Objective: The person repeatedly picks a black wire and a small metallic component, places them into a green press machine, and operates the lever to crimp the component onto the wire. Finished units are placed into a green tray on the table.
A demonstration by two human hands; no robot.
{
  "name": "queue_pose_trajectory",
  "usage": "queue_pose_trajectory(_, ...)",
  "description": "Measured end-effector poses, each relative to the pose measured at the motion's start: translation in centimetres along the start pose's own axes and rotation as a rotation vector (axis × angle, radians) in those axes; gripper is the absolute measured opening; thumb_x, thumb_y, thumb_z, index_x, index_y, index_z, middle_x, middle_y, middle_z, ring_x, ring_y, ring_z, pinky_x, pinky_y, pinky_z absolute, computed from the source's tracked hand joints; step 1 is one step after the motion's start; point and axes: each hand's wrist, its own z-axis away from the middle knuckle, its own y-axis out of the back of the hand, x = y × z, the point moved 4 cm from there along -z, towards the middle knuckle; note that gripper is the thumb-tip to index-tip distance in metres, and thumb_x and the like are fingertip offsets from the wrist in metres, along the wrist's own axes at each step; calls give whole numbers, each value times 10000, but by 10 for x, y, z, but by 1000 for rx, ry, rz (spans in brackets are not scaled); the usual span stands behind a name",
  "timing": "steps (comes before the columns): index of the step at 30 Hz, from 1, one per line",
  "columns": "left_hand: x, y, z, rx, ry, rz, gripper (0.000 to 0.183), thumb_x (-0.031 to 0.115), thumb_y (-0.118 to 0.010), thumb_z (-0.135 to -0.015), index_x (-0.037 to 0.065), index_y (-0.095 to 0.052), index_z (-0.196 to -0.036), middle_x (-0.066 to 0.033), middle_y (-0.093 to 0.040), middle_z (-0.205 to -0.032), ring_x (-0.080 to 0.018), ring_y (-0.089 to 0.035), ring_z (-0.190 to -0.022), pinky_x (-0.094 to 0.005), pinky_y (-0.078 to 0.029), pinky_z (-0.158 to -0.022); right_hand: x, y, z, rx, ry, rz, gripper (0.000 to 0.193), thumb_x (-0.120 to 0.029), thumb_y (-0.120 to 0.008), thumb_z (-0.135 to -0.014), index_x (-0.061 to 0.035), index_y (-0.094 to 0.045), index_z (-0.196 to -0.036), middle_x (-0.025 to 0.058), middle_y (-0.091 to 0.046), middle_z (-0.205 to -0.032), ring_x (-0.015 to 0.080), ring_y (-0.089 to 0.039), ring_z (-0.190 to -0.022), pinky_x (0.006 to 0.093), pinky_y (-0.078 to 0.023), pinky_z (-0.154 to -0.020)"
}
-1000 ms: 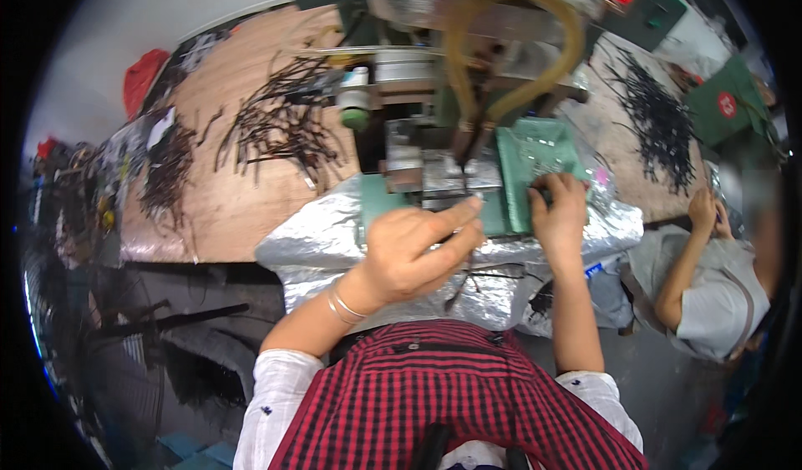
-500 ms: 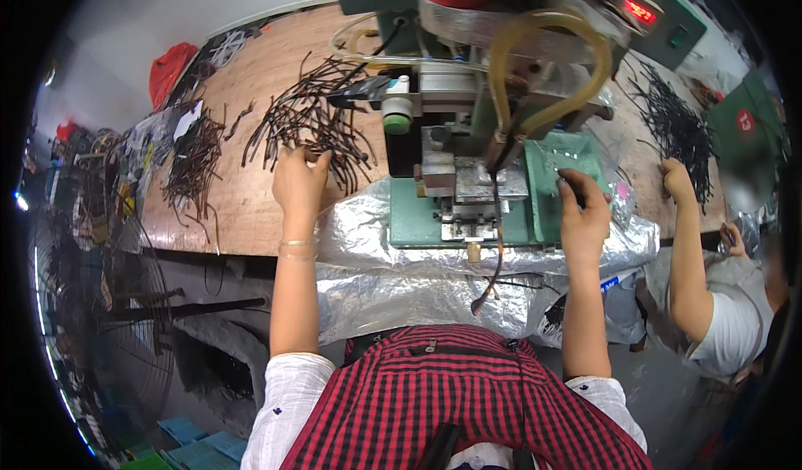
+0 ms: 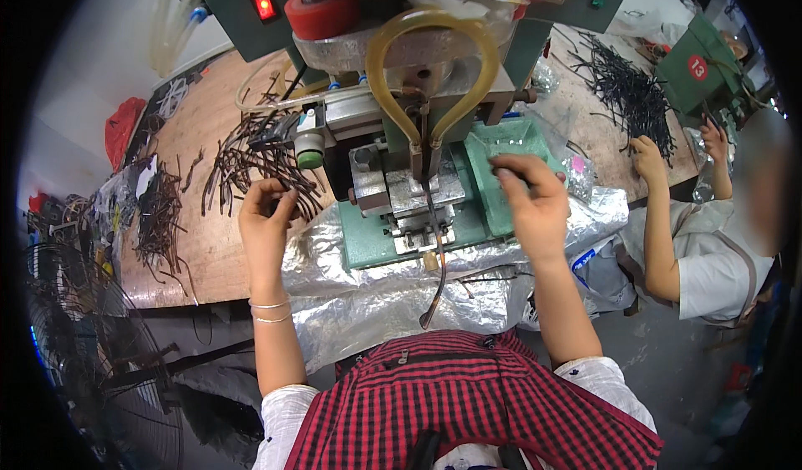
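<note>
My left hand (image 3: 266, 223) is at the near edge of a pile of dark cables (image 3: 251, 157), its thumb and fingertips drawn together. Whatever is between them cannot be made out against the pile. Over the green tray (image 3: 499, 211) is my right hand (image 3: 536, 209), thumb and forefinger close together in a pinch; any small thing there is too faint to name. Between my hands, a green-based press (image 3: 380, 248) has a metal mould block (image 3: 439, 188). One dark cable (image 3: 440, 265) with a brownish stretch hangs from its front, touched by neither hand.
A second cable bundle (image 3: 159, 228) lies on the wooden table (image 3: 221, 269) at left. A yellowish hose (image 3: 376, 44) loops above the mould. Silver foil (image 3: 334, 324) covers the front edge. At right, a co-worker's hand (image 3: 648, 161) is by a black cable pile (image 3: 626, 86).
The view has shifted, so the press appears further left and larger. My left hand has come to the pile's near edge with fingers drawn in. My right hand remains by the green tray.
</note>
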Motion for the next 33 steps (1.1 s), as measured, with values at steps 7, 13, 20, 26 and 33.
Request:
queue_pose_trajectory(7,5,-29,6,116,-150,202,101,102,-627,-1013,15,-626,-962,-71,-709,-841,-101,-650,-672,-204,-463,-547,-29,-57,-3,119,54,-102,395,-1,-746,-817,25,-617,-1190,105,-687,-1000,188,-678,-908,306,-514,-835)
queue_pose_trajectory(13,138,-48,28,-123,-771,431,27,-26,-578,-991,-42,-586,-1012,-205,-673,-968,-240,-684,-866,-335,-641,-647,-51,-67,-1,28,-68,-408,566,29,-722,-826,53,-503,-1348,122,-661,-1114,159,-662,-960,281,-514,-881)
queue_pose_trajectory(20,140,-69,55,-199,-1010,10,158,-50,-708,-858,33,-651,-979,-122,-712,-852,-242,-718,-830,-375,-620,-744,-79,-38,7,-283,-29,-137,587,10,-667,-856,59,-483,-1411,146,-612,-1331,219,-635,-1131,354,-465,-1033)
queue_pose_trajectory(26,112,-121,85,-305,-1349,-325,261,68,-853,-728,84,-697,-936,-126,-737,-919,-162,-635,-581,-254,-440,-438,59,22,21,-92,-178,342,334,-5,-581,-883,-20,-668,-1205,198,-715,-1131,349,-691,-1068,395,-531,-933)
queue_pose_trajectory(33,103,-117,83,-243,-1402,-360,243,142,-870,-727,77,-678,-861,-119,-741,-948,-91,-541,-510,-219,-389,-434,58,53,6,150,-25,409,240,-26,-650,-873,-9,-680,-1110,162,-713,-1024,289,-688,-962,357,-520,-884)
